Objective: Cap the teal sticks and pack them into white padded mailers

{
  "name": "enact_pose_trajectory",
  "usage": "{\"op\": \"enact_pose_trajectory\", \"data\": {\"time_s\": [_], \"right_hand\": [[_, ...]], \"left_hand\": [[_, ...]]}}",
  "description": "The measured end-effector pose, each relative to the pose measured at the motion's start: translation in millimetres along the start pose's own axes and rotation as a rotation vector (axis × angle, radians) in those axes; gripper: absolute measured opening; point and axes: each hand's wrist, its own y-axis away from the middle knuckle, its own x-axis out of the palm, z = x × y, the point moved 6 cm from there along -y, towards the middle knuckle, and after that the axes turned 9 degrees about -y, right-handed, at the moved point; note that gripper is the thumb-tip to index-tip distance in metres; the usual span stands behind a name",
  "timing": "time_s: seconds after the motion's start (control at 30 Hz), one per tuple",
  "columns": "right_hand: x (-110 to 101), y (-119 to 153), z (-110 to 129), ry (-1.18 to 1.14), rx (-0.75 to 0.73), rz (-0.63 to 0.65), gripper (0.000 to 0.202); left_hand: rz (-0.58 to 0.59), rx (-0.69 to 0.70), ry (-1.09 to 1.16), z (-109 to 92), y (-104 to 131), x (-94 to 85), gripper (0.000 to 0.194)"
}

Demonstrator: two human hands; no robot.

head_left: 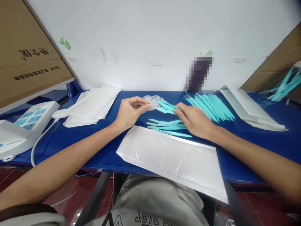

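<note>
My right hand [194, 121] grips slim turquoise sticks [168, 107], their tips pointing left. Facing it, my left hand [133, 111] has thumb and fingertips pinched together beside a small pile of clear plastic pieces [154, 101]; what it pinches, if anything, is too small to tell. Several loose turquoise sticks [164, 125] lie on the blue table [103, 138] below my hands. A larger heap of turquoise sticks [210, 106] rests to the right of my right hand. Nearest my body, a white padded envelope [171, 160] overhangs the table's front edge.
White envelopes [94, 105] are stacked at the left, by a white power strip [31, 121] with a cable. More white packaging [252, 110] lies at the right. A phone-like object [198, 75], partly pixelated, leans on the wall. Cardboard [33, 47] stands at the far left.
</note>
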Motion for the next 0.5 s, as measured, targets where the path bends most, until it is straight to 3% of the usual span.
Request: {"op": "enact_pose_trajectory", "data": {"time_s": [0.5], "right_hand": [[-8.7,-0.4,-0.9,-0.003,0.015,-0.067,0.031]], "left_hand": [[-0.043,0.06,-0.028,-4.5,0.3,-2.1,0.025]]}}
